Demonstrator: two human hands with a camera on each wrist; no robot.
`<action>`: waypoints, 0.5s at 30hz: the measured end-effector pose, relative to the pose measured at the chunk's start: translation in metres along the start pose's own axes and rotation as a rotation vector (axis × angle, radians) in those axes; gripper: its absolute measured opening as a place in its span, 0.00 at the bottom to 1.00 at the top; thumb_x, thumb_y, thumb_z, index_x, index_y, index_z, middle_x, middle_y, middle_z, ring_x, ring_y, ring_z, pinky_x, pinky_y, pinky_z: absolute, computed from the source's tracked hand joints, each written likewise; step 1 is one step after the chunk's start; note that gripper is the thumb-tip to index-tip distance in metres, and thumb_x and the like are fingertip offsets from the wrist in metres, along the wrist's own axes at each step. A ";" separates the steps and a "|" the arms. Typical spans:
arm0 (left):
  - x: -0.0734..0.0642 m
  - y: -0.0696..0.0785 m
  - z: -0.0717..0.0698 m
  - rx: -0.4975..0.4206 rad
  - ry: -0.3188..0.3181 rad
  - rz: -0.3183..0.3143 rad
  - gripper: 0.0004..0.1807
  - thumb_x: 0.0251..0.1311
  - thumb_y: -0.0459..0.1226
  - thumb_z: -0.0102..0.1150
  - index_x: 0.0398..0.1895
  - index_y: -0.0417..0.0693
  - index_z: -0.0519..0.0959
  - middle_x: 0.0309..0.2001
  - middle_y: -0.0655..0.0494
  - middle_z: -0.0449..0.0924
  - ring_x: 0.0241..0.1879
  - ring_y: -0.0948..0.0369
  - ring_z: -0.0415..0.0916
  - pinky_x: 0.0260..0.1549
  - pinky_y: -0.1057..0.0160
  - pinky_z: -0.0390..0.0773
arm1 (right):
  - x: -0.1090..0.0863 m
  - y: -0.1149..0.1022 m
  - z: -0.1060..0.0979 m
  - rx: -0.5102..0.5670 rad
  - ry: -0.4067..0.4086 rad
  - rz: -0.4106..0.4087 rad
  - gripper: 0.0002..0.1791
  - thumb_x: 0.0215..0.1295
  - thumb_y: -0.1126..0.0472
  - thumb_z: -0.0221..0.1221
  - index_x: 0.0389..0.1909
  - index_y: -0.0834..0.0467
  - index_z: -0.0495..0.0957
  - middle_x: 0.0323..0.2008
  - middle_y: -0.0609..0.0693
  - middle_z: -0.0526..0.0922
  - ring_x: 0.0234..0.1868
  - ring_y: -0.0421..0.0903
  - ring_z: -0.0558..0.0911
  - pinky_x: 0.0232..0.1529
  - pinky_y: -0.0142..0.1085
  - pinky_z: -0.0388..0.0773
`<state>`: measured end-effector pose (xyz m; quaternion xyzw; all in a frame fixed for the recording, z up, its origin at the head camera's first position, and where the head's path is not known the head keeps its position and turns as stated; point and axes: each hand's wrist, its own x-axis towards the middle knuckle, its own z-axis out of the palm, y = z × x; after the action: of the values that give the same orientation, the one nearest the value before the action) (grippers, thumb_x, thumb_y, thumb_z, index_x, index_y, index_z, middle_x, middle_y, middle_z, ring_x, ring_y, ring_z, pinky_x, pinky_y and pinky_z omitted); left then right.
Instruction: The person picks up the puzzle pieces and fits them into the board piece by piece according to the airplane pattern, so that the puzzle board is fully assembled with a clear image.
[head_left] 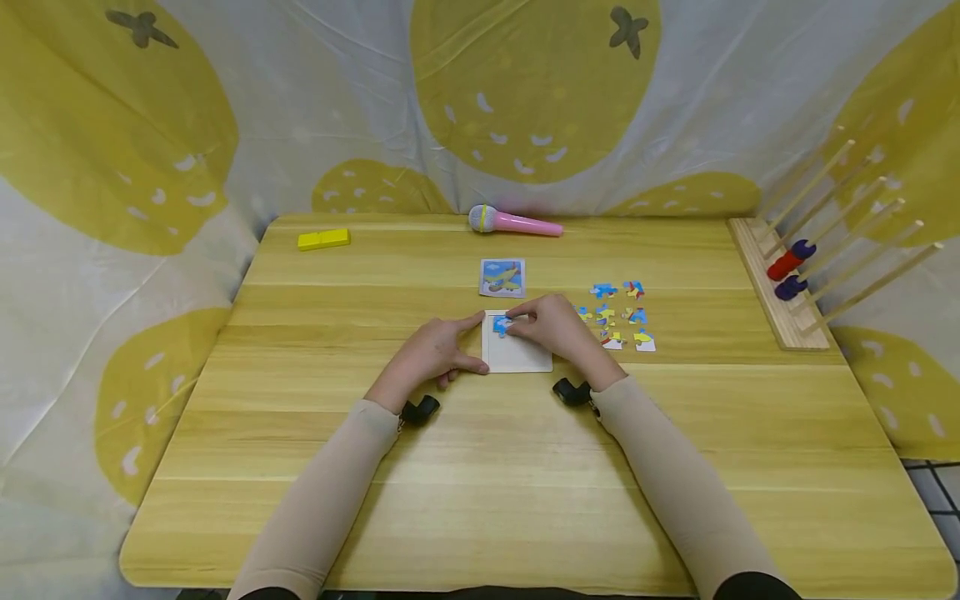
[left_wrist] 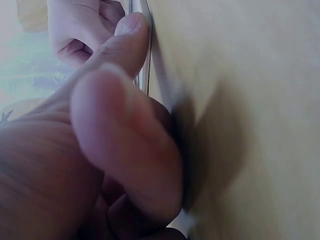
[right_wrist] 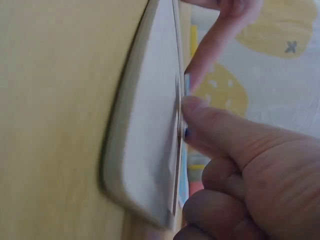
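Note:
A small white puzzle tray (head_left: 525,358) lies flat on the table. At its left side my left hand (head_left: 427,352) holds it, index finger by the upper corner and thumb by the lower one. Over its upper left area my right hand (head_left: 557,323) pinches a blue jigsaw piece (head_left: 500,325) between thumb and index finger; the fingers partly cover the piece. In the right wrist view the tray's side (right_wrist: 145,115) shows beneath the fingertips. Several loose jigsaw pieces (head_left: 637,316) lie to the right, some hidden behind the right hand. Above the tray lies a picture card (head_left: 502,278) showing a yellow plane.
A pink toy microphone (head_left: 525,224) lies near the back edge of the wooden table (head_left: 480,483). At the back left is a yellow block (head_left: 324,239). A wooden peg stand (head_left: 780,292) with red and purple pieces stands on the right. Patterned cloth hangs behind.

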<state>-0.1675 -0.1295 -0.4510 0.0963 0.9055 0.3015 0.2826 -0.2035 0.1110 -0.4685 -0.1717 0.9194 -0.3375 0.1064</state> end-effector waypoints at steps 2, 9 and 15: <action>0.000 0.000 0.000 0.000 0.001 -0.002 0.57 0.55 0.54 0.80 0.85 0.70 0.57 0.13 0.54 0.79 0.10 0.58 0.75 0.16 0.62 0.79 | 0.001 -0.002 0.002 -0.028 -0.004 -0.017 0.17 0.70 0.50 0.70 0.55 0.51 0.91 0.16 0.44 0.69 0.22 0.42 0.64 0.27 0.35 0.61; -0.001 0.000 0.000 0.031 -0.002 0.013 0.57 0.55 0.55 0.79 0.86 0.68 0.56 0.13 0.54 0.79 0.10 0.58 0.76 0.18 0.62 0.79 | 0.000 -0.004 0.006 -0.044 0.017 -0.008 0.16 0.70 0.50 0.71 0.55 0.49 0.91 0.17 0.44 0.68 0.21 0.41 0.63 0.25 0.34 0.59; 0.000 -0.001 0.000 0.053 0.003 0.028 0.57 0.56 0.56 0.78 0.86 0.68 0.56 0.13 0.55 0.79 0.10 0.58 0.77 0.20 0.62 0.81 | 0.001 -0.005 0.010 -0.048 0.054 -0.010 0.11 0.71 0.50 0.70 0.48 0.48 0.93 0.15 0.44 0.69 0.21 0.41 0.63 0.26 0.34 0.60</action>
<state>-0.1678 -0.1305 -0.4514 0.1160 0.9122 0.2816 0.2742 -0.2002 0.1006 -0.4728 -0.1699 0.9289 -0.3203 0.0758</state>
